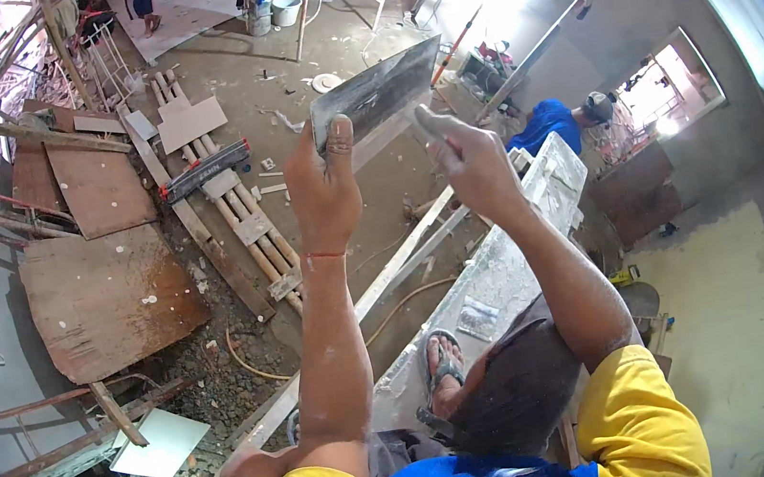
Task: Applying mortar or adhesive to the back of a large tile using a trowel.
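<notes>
In front of me my left hand (pixel 325 183) grips a flat rectangular metal blade (pixel 373 95), like a plastering trowel, with the thumb pressed on its near face. The blade is tilted, and its grey surface carries smears. My right hand (pixel 479 168) is closed near the blade's lower right corner, fingers curled and dusty. A paler strip (pixel 388 139) runs under the blade toward those fingers; whether the right hand holds it cannot be made out. My sandalled foot (pixel 442 358) stands on a plaster-spattered plank (pixel 512 274).
A small flat plate (pixel 479 317) lies on the plank beside my foot. Below, a person in blue (pixel 546 125) crouches at the right. Stained boards (pixel 111 303), bamboo poles (pixel 249 217) and a long level-like tool (pixel 205 171) lie left. Buckets (pixel 285 10) stand far back.
</notes>
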`<state>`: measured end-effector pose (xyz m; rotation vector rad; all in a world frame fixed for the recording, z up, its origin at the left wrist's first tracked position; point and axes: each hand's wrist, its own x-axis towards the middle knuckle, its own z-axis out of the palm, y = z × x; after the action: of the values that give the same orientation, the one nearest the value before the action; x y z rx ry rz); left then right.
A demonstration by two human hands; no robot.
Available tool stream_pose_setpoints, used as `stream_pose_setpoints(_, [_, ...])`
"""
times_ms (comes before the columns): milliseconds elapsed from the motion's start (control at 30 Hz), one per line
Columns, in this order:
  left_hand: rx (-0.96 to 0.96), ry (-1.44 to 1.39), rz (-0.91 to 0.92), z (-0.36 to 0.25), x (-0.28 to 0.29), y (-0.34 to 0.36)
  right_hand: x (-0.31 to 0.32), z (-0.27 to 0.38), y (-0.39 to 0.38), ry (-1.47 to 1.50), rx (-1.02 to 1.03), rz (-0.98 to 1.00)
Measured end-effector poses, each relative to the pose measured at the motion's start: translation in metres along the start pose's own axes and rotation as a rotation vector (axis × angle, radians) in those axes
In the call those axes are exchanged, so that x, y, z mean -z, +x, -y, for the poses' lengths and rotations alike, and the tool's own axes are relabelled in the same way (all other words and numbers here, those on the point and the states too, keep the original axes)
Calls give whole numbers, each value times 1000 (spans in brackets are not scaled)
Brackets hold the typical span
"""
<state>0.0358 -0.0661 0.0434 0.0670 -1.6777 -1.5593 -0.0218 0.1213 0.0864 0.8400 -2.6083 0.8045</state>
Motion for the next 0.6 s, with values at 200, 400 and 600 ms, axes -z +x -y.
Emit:
stream_pose_setpoints(200, [31,-4,-5,5,0,-2,8,4,4,16,-113,20])
stream_pose_setpoints(400, [15,-10,-14,8,-3,-2,7,20,1,54,-59,136])
stream_pose_setpoints(600, [33,8,-5,9,-3,-3,1,14,-3,65,-5,82])
